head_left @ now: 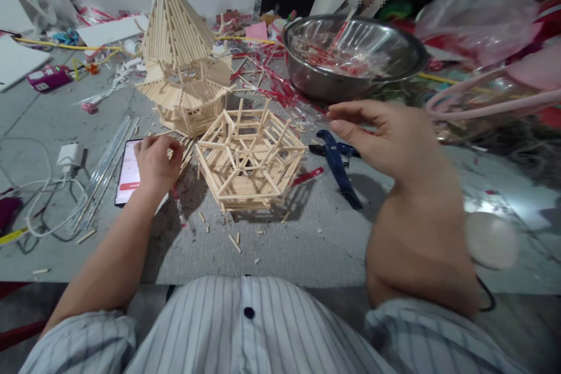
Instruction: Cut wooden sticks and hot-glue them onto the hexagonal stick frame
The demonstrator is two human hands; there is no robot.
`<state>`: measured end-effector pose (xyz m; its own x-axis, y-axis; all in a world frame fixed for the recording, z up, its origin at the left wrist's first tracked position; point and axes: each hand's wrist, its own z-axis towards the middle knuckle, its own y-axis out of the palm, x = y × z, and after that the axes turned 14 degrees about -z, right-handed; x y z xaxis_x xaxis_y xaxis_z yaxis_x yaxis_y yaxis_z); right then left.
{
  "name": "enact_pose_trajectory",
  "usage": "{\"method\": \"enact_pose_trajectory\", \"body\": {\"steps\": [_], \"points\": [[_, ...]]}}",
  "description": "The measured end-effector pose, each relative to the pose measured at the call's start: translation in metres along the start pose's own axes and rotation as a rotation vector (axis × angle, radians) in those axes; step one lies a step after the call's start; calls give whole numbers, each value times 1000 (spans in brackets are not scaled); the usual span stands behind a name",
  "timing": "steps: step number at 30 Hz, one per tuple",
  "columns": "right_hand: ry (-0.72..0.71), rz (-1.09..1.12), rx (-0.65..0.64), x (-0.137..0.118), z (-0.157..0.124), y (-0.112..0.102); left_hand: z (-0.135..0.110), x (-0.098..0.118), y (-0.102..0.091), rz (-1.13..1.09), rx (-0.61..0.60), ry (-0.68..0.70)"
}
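Observation:
A hexagonal frame of wooden sticks (249, 159) lies on the grey table (315, 239) in front of me. Behind it stands a stick-built pagoda tower (182, 64) with a pointed roof. My left hand (155, 160) rests left of the frame, over a phone (129, 172), its fingers closed on a few thin wooden sticks. My right hand (381, 134) hovers right of the frame, above blue pliers (337, 163), fingers together and curved; nothing shows in them.
A steel bowl (355, 55) with red scraps sits at the back right. Red offcuts litter the table behind the frame. A white charger (70, 155) and cable lie at the left. Plastic bags and a pink hanger (491, 102) crowd the right side.

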<state>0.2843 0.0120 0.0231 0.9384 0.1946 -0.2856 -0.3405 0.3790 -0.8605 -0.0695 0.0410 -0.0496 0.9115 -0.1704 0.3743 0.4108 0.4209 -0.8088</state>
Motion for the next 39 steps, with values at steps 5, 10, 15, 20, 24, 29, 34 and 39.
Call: {"method": "enact_pose_trajectory", "body": {"steps": [5, 10, 15, 20, 24, 29, 34, 39], "points": [[-95, -35, 17, 0, 0, -1, -6, 19, -8, 119, -437, 48], [-178, -51, 30, 1, -1, -2, -12, 28, -11, 146, -528, 19], [-178, -51, -28, -3, -2, -5, -11, 30, -16, 167, -576, -77], [-187, -74, -44, -5, -4, -7, -11, 36, -12, 260, -713, -116], [-182, -73, -75, -4, -4, -7, -11, 33, -4, 288, -724, -111], [-215, -85, -182, -16, -13, -7, -12, 29, -3, 227, -741, -96], [-378, -93, -318, -40, -28, -9, -13, 31, 0, 248, -737, -97], [-352, -70, -290, -44, -29, -13, -15, 35, 0, 262, -717, -130]]}}
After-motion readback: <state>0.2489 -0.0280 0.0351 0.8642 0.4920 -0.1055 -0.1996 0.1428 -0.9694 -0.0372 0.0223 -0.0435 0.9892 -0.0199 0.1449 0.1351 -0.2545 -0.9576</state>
